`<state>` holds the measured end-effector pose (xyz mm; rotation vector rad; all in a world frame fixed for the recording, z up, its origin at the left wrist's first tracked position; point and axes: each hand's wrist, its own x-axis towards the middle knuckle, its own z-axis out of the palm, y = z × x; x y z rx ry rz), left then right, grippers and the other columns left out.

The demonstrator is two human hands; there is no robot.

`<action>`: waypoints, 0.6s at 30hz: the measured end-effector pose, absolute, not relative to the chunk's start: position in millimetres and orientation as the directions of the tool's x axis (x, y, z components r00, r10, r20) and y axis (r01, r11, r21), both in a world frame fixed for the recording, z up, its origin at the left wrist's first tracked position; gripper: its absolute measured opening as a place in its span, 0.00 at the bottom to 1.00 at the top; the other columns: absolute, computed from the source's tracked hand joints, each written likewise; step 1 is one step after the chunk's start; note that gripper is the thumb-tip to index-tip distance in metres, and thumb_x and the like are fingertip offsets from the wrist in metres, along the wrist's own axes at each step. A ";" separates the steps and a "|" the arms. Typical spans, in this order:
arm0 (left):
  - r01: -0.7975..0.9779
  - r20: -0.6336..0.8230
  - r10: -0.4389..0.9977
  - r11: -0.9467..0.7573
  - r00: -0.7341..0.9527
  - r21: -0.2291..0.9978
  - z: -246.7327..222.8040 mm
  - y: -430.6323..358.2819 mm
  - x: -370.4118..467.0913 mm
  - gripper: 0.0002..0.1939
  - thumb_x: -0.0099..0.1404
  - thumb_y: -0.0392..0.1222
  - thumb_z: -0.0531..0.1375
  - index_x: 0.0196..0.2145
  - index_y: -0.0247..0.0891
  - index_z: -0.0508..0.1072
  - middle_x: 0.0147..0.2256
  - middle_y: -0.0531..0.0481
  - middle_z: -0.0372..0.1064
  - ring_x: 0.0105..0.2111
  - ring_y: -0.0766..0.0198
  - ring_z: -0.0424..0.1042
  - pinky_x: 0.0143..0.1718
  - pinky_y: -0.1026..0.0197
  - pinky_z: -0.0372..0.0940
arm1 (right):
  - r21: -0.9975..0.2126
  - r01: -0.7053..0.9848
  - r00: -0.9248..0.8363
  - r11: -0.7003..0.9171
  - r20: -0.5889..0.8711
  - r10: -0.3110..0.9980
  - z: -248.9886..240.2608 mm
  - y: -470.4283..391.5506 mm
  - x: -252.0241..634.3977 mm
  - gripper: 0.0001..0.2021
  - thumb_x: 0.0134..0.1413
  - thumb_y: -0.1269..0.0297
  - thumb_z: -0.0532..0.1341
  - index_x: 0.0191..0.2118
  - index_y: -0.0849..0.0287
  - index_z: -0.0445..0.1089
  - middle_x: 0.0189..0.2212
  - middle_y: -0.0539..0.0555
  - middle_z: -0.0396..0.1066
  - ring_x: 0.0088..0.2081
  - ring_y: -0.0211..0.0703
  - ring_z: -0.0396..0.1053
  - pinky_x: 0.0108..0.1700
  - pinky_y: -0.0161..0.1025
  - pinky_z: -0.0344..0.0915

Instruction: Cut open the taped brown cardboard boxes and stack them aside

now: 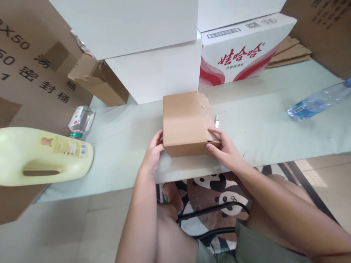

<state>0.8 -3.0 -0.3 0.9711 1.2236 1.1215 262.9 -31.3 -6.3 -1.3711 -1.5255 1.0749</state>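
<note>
A small brown cardboard box (185, 118) rests near the front edge of the pale green table, with its lid panel facing up. My left hand (153, 151) grips its left side, the fingers partly hidden behind the corner. My right hand (222, 148) holds the right front corner, thumb on the front face and fingers on a flap at the right side. Just beyond the box's right side lies a small white and metallic item (217, 120), partly hidden.
White boxes (161, 73) and a red-and-white carton (233, 54) stand behind. At the left are an open carton (109, 86), a small bottle (81, 120) and a yellow jug (68, 157). A clear bottle (315, 104) lies at the right of the table (274, 135).
</note>
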 end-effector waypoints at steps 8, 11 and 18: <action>-0.111 -0.213 0.977 0.209 -0.019 0.972 -0.2 -3.4 1.7 0.32 0.46 0.32 0.60 0.52 0.41 0.73 0.59 0.45 0.70 0.59 0.49 0.68 0.54 0.54 0.67 | -0.951 0.304 -0.094 0.051 0.023 0.995 -8.5 -31.1 263.4 0.24 0.58 0.56 0.61 0.58 0.53 0.61 0.43 0.55 0.71 0.32 0.40 0.67 0.33 0.41 0.66; -0.108 -0.216 0.976 0.213 -0.019 0.971 -0.4 -3.2 1.5 0.33 0.46 0.32 0.60 0.53 0.41 0.73 0.58 0.45 0.71 0.58 0.50 0.68 0.53 0.55 0.66 | -0.949 0.313 -0.093 0.046 0.017 0.996 -8.3 -31.0 263.3 0.24 0.58 0.55 0.61 0.59 0.53 0.61 0.43 0.55 0.71 0.32 0.41 0.67 0.34 0.41 0.66; -0.101 -0.183 0.983 0.183 0.007 0.978 -0.9 -3.3 1.2 0.31 0.47 0.32 0.60 0.52 0.41 0.74 0.59 0.44 0.70 0.59 0.49 0.68 0.56 0.52 0.66 | -0.947 0.319 -0.095 0.046 0.017 0.995 -6.0 -31.1 262.7 0.24 0.57 0.56 0.61 0.59 0.53 0.61 0.39 0.54 0.70 0.30 0.40 0.65 0.33 0.42 0.66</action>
